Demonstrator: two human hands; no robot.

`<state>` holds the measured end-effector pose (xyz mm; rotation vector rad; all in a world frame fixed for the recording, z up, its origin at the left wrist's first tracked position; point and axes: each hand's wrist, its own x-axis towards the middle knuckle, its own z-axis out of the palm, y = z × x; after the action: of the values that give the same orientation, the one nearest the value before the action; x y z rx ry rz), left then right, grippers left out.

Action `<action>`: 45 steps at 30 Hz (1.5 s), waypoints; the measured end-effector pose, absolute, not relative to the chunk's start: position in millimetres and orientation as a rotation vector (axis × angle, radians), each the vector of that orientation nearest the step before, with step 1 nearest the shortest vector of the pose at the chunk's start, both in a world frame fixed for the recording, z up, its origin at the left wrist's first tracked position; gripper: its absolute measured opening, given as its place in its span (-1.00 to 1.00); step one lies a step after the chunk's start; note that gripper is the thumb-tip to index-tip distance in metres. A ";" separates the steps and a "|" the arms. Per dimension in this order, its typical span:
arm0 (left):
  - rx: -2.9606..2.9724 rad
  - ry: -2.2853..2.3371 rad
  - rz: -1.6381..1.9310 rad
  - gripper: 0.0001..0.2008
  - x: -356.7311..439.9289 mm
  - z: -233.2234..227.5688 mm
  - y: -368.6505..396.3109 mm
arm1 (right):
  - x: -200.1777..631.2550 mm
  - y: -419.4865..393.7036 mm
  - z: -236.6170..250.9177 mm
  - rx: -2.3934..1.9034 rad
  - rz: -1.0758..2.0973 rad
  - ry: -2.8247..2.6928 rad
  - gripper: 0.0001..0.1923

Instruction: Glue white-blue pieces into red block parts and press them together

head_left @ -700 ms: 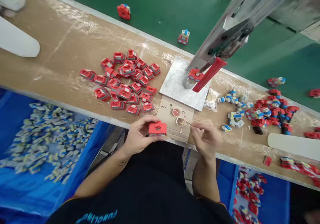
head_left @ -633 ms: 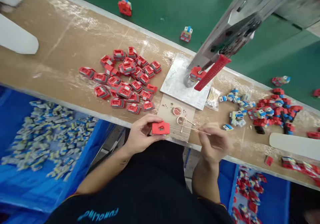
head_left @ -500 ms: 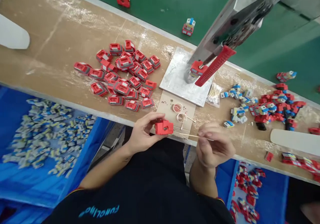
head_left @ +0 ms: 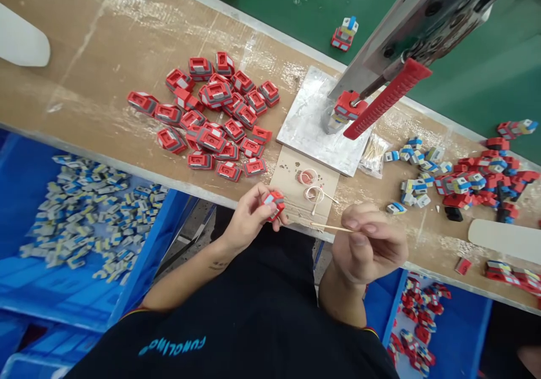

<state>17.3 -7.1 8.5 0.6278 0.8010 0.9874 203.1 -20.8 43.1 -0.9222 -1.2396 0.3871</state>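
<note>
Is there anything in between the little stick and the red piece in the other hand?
Nothing visible. The right hand holds the thin stick, whose tip points toward the red piece in the left hand. Only bare bench edge shows behind the gap.

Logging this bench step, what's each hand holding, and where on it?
Left hand pinches a small red part by its sides. Right hand holds a thin wooden stick by its right end.

Red housings (head_left: 211, 120), press lever (head_left: 386, 98), perhaps.
</note>
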 end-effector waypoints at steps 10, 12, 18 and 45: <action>0.357 0.806 0.807 -0.63 29.2 26.1 -11.5 | 189.4 -25.6 39.1 -0.942 0.388 -1.501 -0.90; 0.370 0.840 0.825 -0.62 31.9 27.2 -12.0 | 185.8 -25.3 40.5 -0.956 0.370 -1.537 -0.90; 0.402 0.889 0.815 -0.62 34.1 28.1 -12.1 | 180.3 -23.4 45.1 -0.969 0.364 -1.614 -0.86; 0.465 0.893 0.803 -0.64 32.7 27.2 -14.0 | 181.2 -17.9 46.6 -1.024 0.187 -1.731 -0.77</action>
<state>32.7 -14.0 27.2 0.4647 0.8932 0.8034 181.2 -17.9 46.6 -1.0236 -1.7311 0.1872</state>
